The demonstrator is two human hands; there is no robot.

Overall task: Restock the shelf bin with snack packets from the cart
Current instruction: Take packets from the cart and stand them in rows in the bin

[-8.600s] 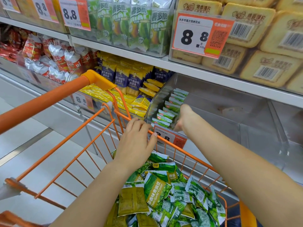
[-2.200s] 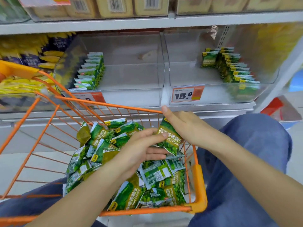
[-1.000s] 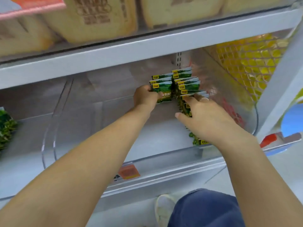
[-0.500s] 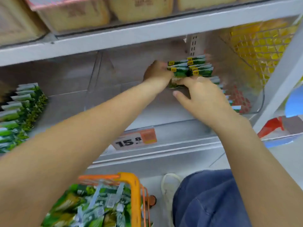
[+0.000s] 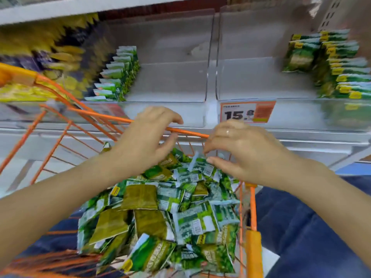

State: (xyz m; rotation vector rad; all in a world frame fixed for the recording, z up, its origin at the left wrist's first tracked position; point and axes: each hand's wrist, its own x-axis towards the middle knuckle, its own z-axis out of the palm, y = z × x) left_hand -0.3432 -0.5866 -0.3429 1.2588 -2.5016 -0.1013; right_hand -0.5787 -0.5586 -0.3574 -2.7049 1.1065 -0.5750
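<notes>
Packets (image 5: pixel 160 213) lie heaped in the cart (image 5: pixel 252 217) at lower centre, just below both empty, loosely curled hands, the right hand (image 5: pixel 241 151) nearer the pile than the left hand (image 5: pixel 148 137).

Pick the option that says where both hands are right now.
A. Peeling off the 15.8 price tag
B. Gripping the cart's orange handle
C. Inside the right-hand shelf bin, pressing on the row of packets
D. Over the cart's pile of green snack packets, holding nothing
D: the left hand and right hand hover with loosely curled fingers above the green snack packets in the orange cart, gripping nothing.
</notes>
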